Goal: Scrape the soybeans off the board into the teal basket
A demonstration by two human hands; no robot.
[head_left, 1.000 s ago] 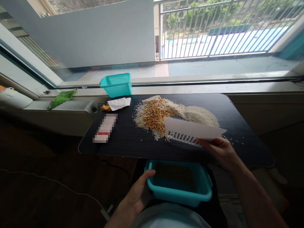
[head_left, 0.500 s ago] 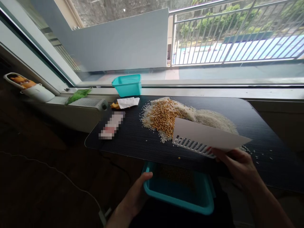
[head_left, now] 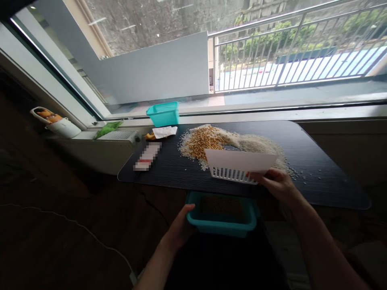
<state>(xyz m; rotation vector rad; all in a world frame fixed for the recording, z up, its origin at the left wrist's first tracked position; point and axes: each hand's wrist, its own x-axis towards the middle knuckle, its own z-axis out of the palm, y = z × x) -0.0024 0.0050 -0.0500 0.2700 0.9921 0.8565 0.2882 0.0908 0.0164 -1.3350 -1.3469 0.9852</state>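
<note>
My left hand is closed on the left rim of a teal plastic bin, its thumb over the edge. The bin sits below the table's front edge, with a dim layer of grains at its bottom. In my right hand is a white slotted scoop, held tilted above the table with its row of slots toward me. Behind the scoop lies a heap of yellow soybeans mixed into white rice. The scoop hides part of the heap, and I cannot see inside it.
On the dark table, a pixelated pale card and a white paper over something yellow lie at left. Another teal bin stands by the window. A radiator bears a green cloth. Stray rice dots the table's right side.
The scoop has moved left and levelled out somewhat in my right hand. The head view has shifted, and the held bin appears higher, nearer the table edge, in my left hand.
</note>
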